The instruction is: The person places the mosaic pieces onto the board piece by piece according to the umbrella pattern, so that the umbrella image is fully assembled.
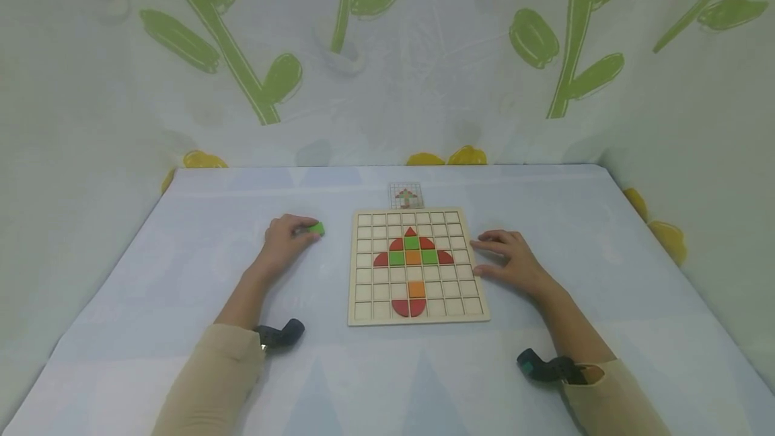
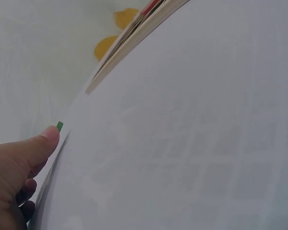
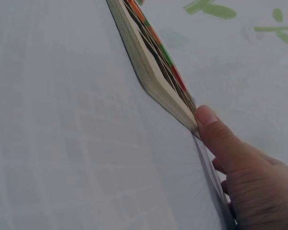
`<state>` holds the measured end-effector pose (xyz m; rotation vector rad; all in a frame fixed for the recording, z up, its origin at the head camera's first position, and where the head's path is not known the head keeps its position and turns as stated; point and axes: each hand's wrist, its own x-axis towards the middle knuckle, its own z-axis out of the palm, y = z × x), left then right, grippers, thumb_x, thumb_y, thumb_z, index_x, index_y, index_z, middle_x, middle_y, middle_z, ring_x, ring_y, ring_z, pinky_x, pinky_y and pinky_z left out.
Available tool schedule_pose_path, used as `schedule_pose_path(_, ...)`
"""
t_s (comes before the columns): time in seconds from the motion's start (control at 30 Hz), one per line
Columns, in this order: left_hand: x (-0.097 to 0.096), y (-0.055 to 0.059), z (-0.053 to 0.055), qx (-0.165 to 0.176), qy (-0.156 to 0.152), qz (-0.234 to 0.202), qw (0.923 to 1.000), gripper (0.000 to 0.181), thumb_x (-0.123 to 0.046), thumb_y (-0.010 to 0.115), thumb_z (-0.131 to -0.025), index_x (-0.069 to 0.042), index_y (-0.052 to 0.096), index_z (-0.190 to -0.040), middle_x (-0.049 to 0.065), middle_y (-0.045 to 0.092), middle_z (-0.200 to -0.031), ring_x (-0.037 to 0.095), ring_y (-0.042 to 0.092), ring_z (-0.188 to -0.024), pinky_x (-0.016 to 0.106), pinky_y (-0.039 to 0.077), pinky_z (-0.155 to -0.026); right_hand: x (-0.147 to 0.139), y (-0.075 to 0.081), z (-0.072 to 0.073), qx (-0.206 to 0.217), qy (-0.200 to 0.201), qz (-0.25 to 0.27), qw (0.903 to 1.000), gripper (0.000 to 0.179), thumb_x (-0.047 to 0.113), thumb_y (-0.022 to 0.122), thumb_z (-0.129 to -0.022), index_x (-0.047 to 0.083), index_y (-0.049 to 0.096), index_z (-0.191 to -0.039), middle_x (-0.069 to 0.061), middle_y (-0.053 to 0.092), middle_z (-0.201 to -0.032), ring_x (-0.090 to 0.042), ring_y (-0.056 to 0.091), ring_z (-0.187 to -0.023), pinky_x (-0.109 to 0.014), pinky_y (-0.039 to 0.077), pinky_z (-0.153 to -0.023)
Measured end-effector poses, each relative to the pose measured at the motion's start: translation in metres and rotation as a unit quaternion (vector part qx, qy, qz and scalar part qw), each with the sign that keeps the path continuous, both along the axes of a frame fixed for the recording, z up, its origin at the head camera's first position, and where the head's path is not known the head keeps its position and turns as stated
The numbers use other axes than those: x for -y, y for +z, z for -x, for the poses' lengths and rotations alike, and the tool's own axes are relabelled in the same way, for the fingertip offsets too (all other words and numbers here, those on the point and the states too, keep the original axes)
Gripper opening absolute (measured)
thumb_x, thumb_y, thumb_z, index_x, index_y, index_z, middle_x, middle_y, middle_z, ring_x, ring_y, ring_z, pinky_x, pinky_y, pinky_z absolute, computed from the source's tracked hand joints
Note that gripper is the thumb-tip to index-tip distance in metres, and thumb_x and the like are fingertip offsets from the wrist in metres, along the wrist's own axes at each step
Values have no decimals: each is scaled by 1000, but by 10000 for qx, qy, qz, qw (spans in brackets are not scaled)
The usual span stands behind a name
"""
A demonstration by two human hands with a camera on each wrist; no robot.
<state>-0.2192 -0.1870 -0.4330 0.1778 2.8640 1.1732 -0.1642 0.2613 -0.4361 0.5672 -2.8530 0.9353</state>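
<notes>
My left hand (image 1: 283, 242) pinches a small green square tile (image 1: 317, 228) between thumb and fingers, left of the board; in the left wrist view the tile (image 2: 60, 126) peeks out past the thumb tip. A wooden grid board (image 1: 352, 274) lies in the middle of the table. Set in its cells are a red triangle (image 1: 410, 231), green squares (image 1: 412, 243), two orange squares (image 1: 416, 289) and several red rounded pieces (image 1: 400, 307). Fingertips of my right hand (image 1: 510, 262) touch the board's right edge, and its thumb rests at that edge in the right wrist view.
A small pattern card (image 1: 405, 195) with a printed grid figure lies just behind the board. The table (image 1: 181, 274) has a pale cloth, and a white curtain (image 1: 424, 86) with green leaves hangs behind it. Each wrist wears a black camera mount (image 1: 280, 335).
</notes>
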Motion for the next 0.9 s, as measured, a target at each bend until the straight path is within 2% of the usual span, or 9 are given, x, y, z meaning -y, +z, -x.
schedule_pose_path(0.13,-5,-2,0,-41,-13,-10,10000,39,-32,65,-88,-12,63,-121,11,57,-122,29,41,-111,49,28,-95,0,-1,0,-63,33,3,10000,53,26,80,-73,8,65,-120,-16,54,-126,-34,39,-116,-52,33,-93)
schedule_pose_path(0.33,-16,2,-3,-85,-50,-61,9999,38,-32,65,-88,-12,63,-120,11,57,-122,29,42,-112,48,30,-96,0,0,0,-47,24,11,10000,53,27,80,-73,8,65,-120,-16,54,-126,-34,39,-117,-53,33,-94)
schedule_pose_path(0.67,-31,3,-6,-365,-327,-70,9988,35,-29,68,-87,-10,65,-117,10,60,-115,28,44,-109,46,30,-95,0,1,0,-12,48,59,10000,53,27,80,-73,8,65,-120,-15,54,-126,-33,39,-117,-52,32,-94)
schedule_pose_path(0.9,-44,8,-10,-410,-401,-88,9983,34,-29,69,-85,-13,67,-115,7,60,-112,25,43,-108,44,29,-95,-1,0,0,-38,65,53,10000,53,26,80,-73,8,65,-120,-15,53,-126,-33,39,-116,-52,32,-94)
